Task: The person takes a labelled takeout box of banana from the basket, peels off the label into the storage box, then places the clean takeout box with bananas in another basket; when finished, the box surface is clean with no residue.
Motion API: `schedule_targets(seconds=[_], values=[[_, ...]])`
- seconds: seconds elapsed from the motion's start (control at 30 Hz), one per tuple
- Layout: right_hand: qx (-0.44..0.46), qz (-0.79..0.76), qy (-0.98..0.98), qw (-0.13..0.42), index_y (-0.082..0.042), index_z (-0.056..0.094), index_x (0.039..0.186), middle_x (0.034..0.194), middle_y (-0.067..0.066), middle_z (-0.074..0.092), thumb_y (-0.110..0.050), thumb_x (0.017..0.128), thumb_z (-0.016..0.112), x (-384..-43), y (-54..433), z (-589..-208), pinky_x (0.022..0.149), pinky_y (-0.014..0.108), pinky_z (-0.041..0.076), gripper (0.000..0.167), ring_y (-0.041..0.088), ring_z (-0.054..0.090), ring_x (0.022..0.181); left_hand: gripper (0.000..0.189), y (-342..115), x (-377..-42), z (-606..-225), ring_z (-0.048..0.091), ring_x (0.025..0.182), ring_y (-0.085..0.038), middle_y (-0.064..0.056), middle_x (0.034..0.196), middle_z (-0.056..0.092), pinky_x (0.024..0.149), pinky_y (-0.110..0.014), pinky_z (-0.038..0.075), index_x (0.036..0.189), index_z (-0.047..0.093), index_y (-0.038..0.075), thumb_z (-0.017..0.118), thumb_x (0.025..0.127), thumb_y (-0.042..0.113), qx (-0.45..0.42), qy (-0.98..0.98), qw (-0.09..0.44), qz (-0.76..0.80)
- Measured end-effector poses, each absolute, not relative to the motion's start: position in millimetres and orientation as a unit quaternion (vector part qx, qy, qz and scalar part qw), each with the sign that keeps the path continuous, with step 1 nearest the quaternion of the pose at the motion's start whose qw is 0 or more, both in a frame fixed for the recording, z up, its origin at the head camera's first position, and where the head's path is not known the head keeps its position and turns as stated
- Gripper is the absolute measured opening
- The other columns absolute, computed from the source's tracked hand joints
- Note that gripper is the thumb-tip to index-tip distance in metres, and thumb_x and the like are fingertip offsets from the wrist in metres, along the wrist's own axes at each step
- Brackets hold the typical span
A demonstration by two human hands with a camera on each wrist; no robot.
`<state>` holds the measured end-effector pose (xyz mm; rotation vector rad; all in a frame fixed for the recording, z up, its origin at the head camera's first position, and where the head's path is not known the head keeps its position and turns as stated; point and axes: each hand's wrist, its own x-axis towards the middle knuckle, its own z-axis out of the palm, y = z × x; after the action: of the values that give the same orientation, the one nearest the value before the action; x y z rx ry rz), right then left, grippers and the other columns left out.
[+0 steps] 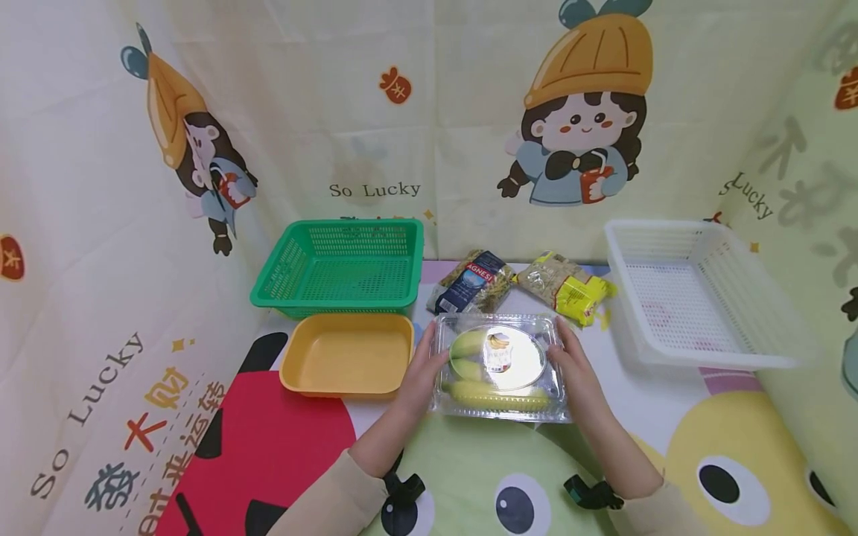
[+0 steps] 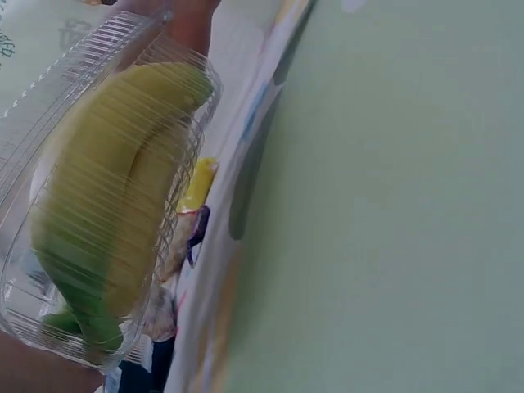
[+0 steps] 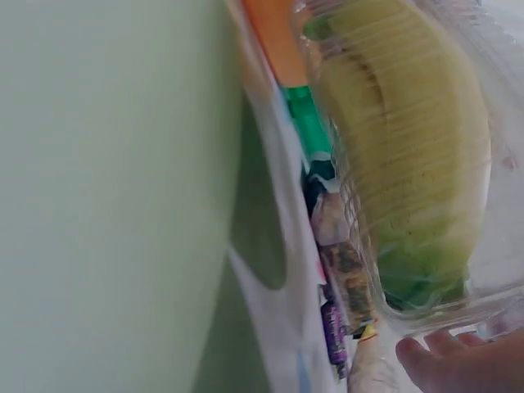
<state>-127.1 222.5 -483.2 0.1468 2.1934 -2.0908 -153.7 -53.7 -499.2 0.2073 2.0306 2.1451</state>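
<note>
A clear plastic clamshell box of bananas is held up between both hands, its labelled lid facing the head camera. My left hand grips its left side with the thumb over the rim. On the opposite side my right hand grips it the same way. Through the ribbed wall, yellow bananas with greenish ends show in the left wrist view. The right wrist view shows bananas too, with the right fingertips under the box's end.
Behind the box lie a dark-labelled pasta bag and a yellow-and-clear bag. To the left stand a green basket and an orange-yellow tray. A white basket stands at right. Printed cloth walls the back and sides.
</note>
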Motion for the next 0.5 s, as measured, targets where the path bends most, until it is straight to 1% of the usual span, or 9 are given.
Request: schedule_targets(seconds=[0.03, 0.1, 0.13, 0.2, 0.23, 0.3, 0.4, 0.47, 0.5], values=[[0.049, -0.688, 0.722, 0.054, -0.03, 0.011, 0.16, 0.166, 0.0, 0.012, -0.038, 0.106, 0.04, -127, 222, -485, 0.12, 0.033, 0.025, 0.062, 0.024, 0.015, 0.151, 0.066, -54, -153, -501, 0.002, 0.155, -0.022, 0.001, 0.167, 0.012, 0.126, -0.05, 0.002, 0.16, 0.013, 0.016, 0.045, 0.102, 0.02, 0.07, 0.681, 0.093, 0.723], [0.057, -0.689, 0.721, 0.055, -0.028, 0.016, 0.159, 0.162, 0.003, 0.018, -0.036, 0.106, 0.039, -126, 223, -489, 0.108, 0.019, 0.033, 0.058, 0.021, 0.025, 0.143, 0.066, -53, -151, -506, 0.001, 0.155, -0.022, 0.003, 0.167, 0.012, 0.126, -0.049, 0.003, 0.16, 0.012, 0.017, 0.044, 0.103, 0.019, 0.066, 0.68, 0.102, 0.723], [0.063, -0.687, 0.722, 0.055, -0.027, 0.019, 0.158, 0.16, 0.003, 0.021, -0.035, 0.106, 0.039, -126, 223, -491, 0.101, 0.014, 0.035, 0.056, 0.018, 0.029, 0.138, 0.066, -53, -151, -508, 0.001, 0.155, -0.022, 0.003, 0.167, 0.012, 0.126, -0.049, 0.003, 0.16, 0.012, 0.017, 0.044, 0.103, 0.019, 0.064, 0.679, 0.106, 0.723], [0.059, -0.682, 0.728, 0.043, -0.022, 0.021, 0.158, 0.16, 0.005, 0.021, -0.031, 0.107, 0.038, -127, 223, -495, 0.096, 0.011, 0.034, 0.055, 0.015, 0.032, 0.133, 0.066, -53, -150, -513, 0.002, 0.155, -0.021, 0.005, 0.167, 0.012, 0.126, -0.048, 0.004, 0.16, 0.011, 0.018, 0.044, 0.103, 0.02, 0.059, 0.683, 0.113, 0.72], [0.057, -0.68, 0.73, 0.039, -0.02, 0.021, 0.157, 0.16, 0.005, 0.021, -0.03, 0.107, 0.038, -128, 224, -497, 0.096, 0.013, 0.034, 0.054, 0.015, 0.033, 0.13, 0.066, -52, -150, -515, 0.002, 0.155, -0.022, 0.004, 0.167, 0.012, 0.126, -0.048, 0.004, 0.16, 0.012, 0.018, 0.044, 0.103, 0.02, 0.059, 0.684, 0.113, 0.718], [0.051, -0.682, 0.729, 0.037, -0.019, 0.022, 0.157, 0.16, 0.006, 0.021, -0.028, 0.107, 0.037, -130, 224, -502, 0.101, 0.02, 0.032, 0.053, 0.016, 0.033, 0.129, 0.066, -52, -150, -518, 0.003, 0.155, -0.022, 0.003, 0.167, 0.012, 0.126, -0.046, 0.005, 0.16, 0.012, 0.019, 0.045, 0.103, 0.022, 0.056, 0.687, 0.11, 0.716], [0.037, -0.686, 0.725, 0.041, -0.019, 0.02, 0.158, 0.164, 0.007, 0.014, -0.027, 0.107, 0.037, -133, 225, -508, 0.114, 0.038, 0.025, 0.055, 0.023, 0.027, 0.139, 0.067, -51, -151, -523, 0.004, 0.155, -0.022, 0.001, 0.167, 0.011, 0.126, -0.045, 0.006, 0.161, 0.01, 0.022, 0.044, 0.103, 0.021, 0.056, 0.685, 0.106, 0.718], [0.031, -0.69, 0.722, 0.042, -0.018, 0.02, 0.159, 0.166, 0.007, 0.011, -0.026, 0.107, 0.037, -135, 225, -512, 0.119, 0.051, 0.018, 0.055, 0.029, 0.019, 0.146, 0.067, -52, -153, -525, 0.003, 0.155, -0.022, 0.001, 0.168, 0.01, 0.126, -0.045, 0.006, 0.161, 0.008, 0.024, 0.043, 0.104, 0.021, 0.058, 0.686, 0.108, 0.717], [0.029, -0.691, 0.721, 0.041, -0.018, 0.021, 0.158, 0.166, 0.007, 0.01, -0.026, 0.107, 0.038, -136, 225, -513, 0.121, 0.054, 0.014, 0.055, 0.031, 0.015, 0.149, 0.066, -52, -154, -527, 0.003, 0.155, -0.022, 0.001, 0.168, 0.009, 0.126, -0.046, 0.005, 0.161, 0.007, 0.025, 0.042, 0.104, 0.021, 0.062, 0.686, 0.108, 0.717]])
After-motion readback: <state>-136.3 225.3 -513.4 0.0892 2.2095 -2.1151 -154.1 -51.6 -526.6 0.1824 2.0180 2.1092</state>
